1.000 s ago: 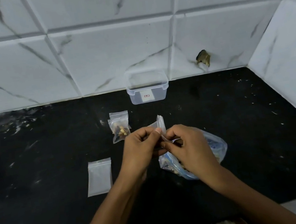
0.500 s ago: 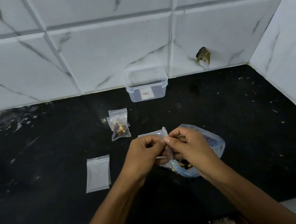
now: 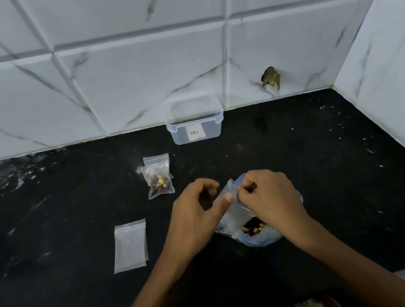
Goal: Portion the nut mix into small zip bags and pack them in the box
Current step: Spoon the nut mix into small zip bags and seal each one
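Both hands pinch the small zip bag [image 3: 232,208] at its mouth, left hand [image 3: 199,213] from 9 o'clock, right hand [image 3: 269,198] from 3. It hangs mouth-up right over the nut mix bag [image 3: 263,235]; the box [image 3: 194,122] sits at 12 o'clock, well apart on the table [image 3: 329,188].

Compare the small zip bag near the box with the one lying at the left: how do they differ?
The zip bag near the box holds nuts and bulges; the left zip bag looks empty and lies flat. The filled one sits farther back, close to the clear box; the empty one lies nearer the person. Both are small, clear and untouched by the hands.
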